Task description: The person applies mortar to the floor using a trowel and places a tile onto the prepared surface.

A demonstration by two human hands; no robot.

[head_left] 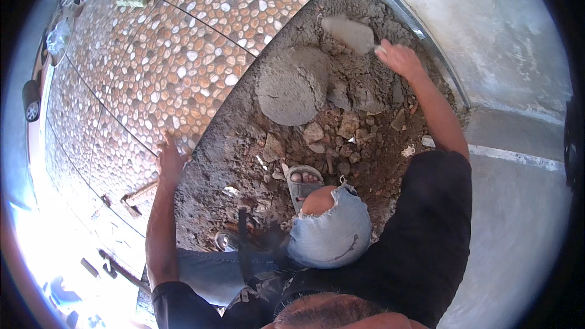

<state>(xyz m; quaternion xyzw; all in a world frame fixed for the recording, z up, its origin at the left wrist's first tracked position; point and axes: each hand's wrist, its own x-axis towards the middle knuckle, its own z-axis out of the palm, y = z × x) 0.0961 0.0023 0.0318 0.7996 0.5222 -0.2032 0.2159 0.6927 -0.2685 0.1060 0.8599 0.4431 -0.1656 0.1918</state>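
Reaching forward, right hand (399, 59) clasping a trowel (350, 34), left hand (172, 160) resting spread on pebbled tile (152, 79)

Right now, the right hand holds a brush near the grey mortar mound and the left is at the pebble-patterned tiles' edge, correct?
Not a brush but a trowel: the head view shows it in the right hand, near the grey mortar mound. The rest stands.

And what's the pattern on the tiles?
The tiles show brown and white pebbles, best in the head view.
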